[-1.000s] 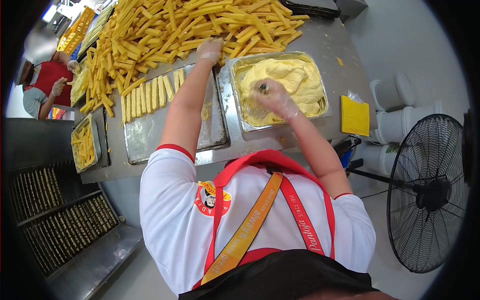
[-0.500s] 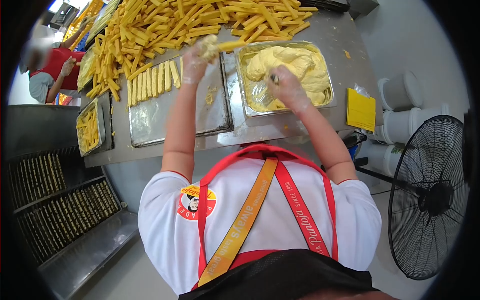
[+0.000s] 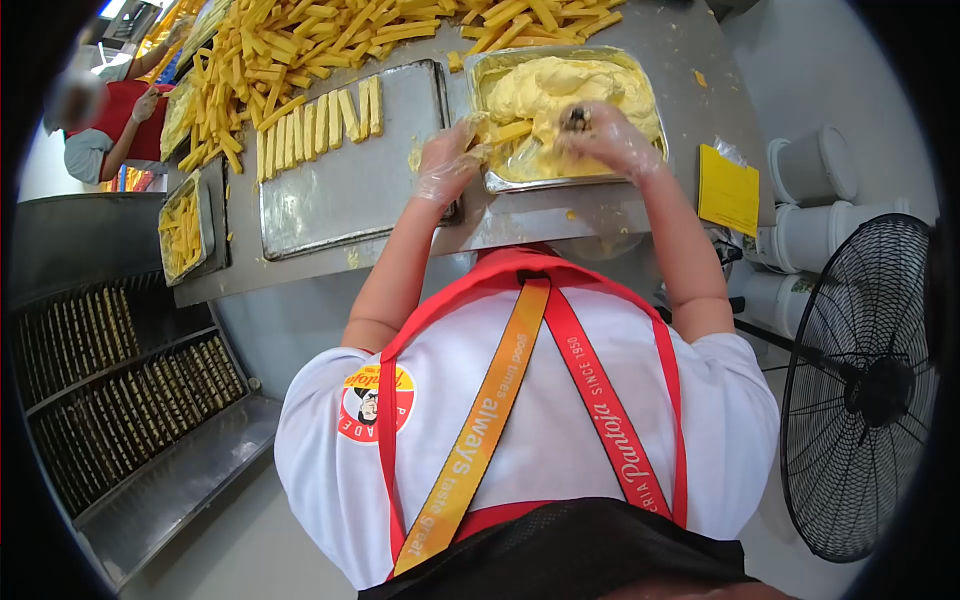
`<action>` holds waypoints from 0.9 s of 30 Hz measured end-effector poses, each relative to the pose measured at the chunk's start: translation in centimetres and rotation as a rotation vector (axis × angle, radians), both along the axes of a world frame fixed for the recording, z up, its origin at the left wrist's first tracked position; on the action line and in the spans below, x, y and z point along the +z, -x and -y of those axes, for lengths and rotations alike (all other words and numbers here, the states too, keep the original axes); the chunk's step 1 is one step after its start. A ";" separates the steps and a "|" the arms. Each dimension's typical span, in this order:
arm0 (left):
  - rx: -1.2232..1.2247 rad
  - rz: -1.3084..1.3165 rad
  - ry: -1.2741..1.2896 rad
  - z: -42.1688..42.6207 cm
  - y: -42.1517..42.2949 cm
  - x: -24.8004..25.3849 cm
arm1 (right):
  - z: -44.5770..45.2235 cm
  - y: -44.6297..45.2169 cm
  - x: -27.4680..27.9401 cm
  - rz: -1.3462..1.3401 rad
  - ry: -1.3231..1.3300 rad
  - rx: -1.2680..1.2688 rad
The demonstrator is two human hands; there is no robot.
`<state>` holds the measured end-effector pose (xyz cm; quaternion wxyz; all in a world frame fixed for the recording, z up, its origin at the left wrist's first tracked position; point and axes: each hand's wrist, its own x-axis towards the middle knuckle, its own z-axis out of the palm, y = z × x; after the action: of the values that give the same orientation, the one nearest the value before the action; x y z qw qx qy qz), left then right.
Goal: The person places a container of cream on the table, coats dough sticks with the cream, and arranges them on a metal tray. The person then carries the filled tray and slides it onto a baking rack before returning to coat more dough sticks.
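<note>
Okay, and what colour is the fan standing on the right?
The fan is black, showing best in the current head view.

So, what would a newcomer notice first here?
Probably the big heap of yellow sticks sprawling across the far side of the table. Next, the metal pan of pale yellow cream with the right hand over it, then the large black fan at the picture's right.

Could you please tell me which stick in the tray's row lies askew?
The third stick from the right: it slants away from the others, which lie nearly parallel to each other.
</note>
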<state>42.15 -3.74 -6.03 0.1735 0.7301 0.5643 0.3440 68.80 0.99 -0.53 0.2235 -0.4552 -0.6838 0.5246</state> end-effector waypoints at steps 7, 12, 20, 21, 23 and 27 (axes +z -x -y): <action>0.059 -0.021 0.067 -0.2 -0.1 -0.9 | 1.8 3.2 0.1 -0.576 -0.056 -0.385; 0.062 -0.025 0.052 -0.6 0.0 -1.1 | -0.8 2.2 -3.1 -0.459 0.030 -0.411; 0.183 0.171 0.183 -0.9 -0.2 -1.5 | 1.3 3.6 -1.3 -0.751 0.094 -0.419; 0.201 0.250 0.224 -1.1 -0.1 -1.7 | 0.5 3.2 -2.6 -0.618 0.030 -0.448; 0.221 0.326 0.266 -1.2 -0.1 -1.7 | -1.2 2.1 -5.7 -0.348 -0.096 -0.498; 0.174 0.396 0.328 -1.8 0.7 -2.6 | 0.8 3.4 -2.1 -0.447 -0.090 -0.520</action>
<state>41.47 -1.91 -8.67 0.3660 0.5597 0.6282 0.3976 65.41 0.17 -2.68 0.5137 -0.4778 -0.5017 0.5061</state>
